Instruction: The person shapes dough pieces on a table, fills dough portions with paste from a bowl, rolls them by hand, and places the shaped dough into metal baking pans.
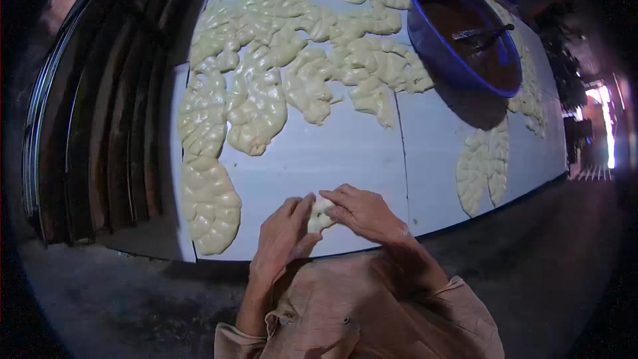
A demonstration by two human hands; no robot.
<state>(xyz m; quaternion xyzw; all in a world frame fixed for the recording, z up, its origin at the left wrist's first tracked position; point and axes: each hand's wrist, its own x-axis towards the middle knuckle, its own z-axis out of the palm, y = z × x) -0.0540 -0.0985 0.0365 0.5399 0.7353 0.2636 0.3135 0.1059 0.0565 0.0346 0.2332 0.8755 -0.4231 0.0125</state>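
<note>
Close to the near edge of the white table (319,159), a small piece of pale dough (319,218) lies between my two hands. My left hand (282,229) is curled around its left side, thumb low and fingers bent at the top. From the right, my right hand (367,214) presses its thumb and fingers onto the same piece. Part of the dough is covered by the fingers. To the left of my hands lies a long, lumpy strip of glossy dough (210,206).
Lumpy dough strips (266,83) cover much of the table's far half. A blue basin (425,46) of brown contents, with a dark-handled utensil (483,30) in it, stands at the right. More dough (483,166) lies near the right edge. Dark stacked trays (109,113) stand left.
</note>
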